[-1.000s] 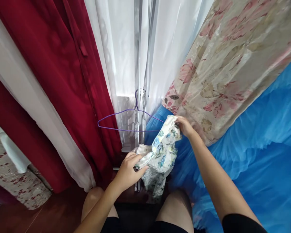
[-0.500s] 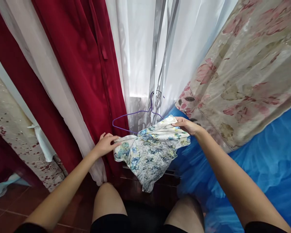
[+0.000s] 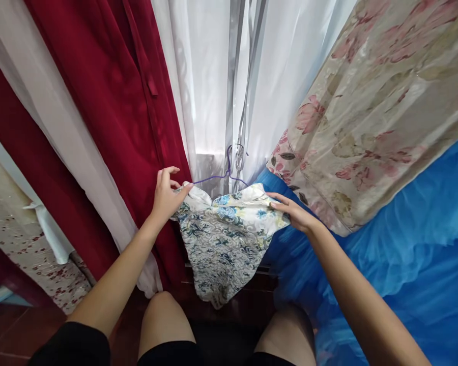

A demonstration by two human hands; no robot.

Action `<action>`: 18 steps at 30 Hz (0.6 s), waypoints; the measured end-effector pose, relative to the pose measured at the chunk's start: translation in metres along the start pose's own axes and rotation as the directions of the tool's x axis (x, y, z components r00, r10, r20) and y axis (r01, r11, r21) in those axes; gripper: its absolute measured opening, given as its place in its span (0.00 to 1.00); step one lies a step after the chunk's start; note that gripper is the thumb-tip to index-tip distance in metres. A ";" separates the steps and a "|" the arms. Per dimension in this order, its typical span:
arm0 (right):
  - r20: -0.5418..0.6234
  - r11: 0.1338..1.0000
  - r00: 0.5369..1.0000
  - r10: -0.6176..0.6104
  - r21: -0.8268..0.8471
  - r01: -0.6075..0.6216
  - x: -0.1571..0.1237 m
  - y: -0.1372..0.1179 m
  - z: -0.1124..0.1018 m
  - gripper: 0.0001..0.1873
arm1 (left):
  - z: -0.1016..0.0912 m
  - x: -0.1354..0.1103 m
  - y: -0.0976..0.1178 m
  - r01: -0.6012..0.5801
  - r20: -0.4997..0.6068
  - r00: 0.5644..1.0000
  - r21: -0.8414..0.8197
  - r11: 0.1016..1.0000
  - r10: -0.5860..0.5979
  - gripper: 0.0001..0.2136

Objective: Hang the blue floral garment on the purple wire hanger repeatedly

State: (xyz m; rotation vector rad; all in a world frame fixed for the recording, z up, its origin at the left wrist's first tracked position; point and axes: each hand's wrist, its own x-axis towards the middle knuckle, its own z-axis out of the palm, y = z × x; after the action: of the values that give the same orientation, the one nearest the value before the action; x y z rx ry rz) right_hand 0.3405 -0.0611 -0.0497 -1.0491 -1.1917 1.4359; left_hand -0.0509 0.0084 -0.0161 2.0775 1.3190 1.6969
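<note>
A white blouse [image 3: 221, 244] with a blue, yellow and grey floral print hangs on a thin purple hanger [image 3: 228, 170]. Both ends of the hanger are inside the blouse's shoulders. My left hand [image 3: 166, 195] pinches the left shoulder between thumb and forefinger, its other fingers raised and curled. On the other side, my right hand [image 3: 295, 213] grips the right shoulder edge, with the fingers over the front and the thumb hidden. The hanger's hook stands up by some silvery ribbons [image 3: 239, 157].
Dark red cloth [image 3: 114, 101] and white cloth [image 3: 206, 76] hang behind. At right are a cream, pink-flowered fabric [image 3: 385, 117] and blue tulle [image 3: 404, 244] beneath it. Dark red floor tiles [image 3: 15, 330] lie below, and my knees [image 3: 166, 320] are bent in front.
The left end of the hanger, bare before, is now inside the blouse. My left hand has moved up with the left shoulder, and the blouse hangs more evenly.
</note>
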 end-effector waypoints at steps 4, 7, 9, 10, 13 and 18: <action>-0.153 0.992 0.981 -0.119 0.012 0.123 -0.020 0.020 -0.017 0.18 | -0.005 -0.005 0.007 -0.068 0.152 0.987 0.120 0.990 0.049 0.10; -0.292 0.963 0.924 -0.248 0.026 0.267 -0.017 0.001 -0.008 0.19 | 0.004 -0.003 0.016 -0.068 0.176 0.983 0.134 0.989 0.044 0.10; -0.308 0.932 0.886 -0.347 -0.005 0.363 -0.017 -0.022 0.012 0.20 | 0.014 0.001 0.021 -0.063 0.147 0.988 0.120 0.991 0.045 0.10; -0.288 0.914 0.871 -0.398 -0.041 0.404 -0.021 -0.032 0.025 0.21 | 0.019 0.002 0.022 -0.061 0.129 0.990 0.103 0.993 0.047 0.10; 0.019 0.842 0.867 -0.499 -0.228 0.489 -0.053 -0.051 0.069 0.23 | 0.032 0.003 0.017 0.034 0.041 0.999 -0.049 0.998 -0.032 0.12; 0.568 0.663 0.761 -0.313 -0.443 0.603 -0.105 -0.025 0.104 0.23 | 0.051 -0.021 0.022 0.237 -0.047 0.957 -0.445 0.864 -0.286 0.24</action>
State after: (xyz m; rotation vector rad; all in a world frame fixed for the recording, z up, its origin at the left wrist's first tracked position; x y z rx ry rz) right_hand 0.2610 -0.1795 -0.0049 -0.7100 -2.1977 0.8844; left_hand 0.0045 0.0010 -0.0359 1.4999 1.0615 1.8018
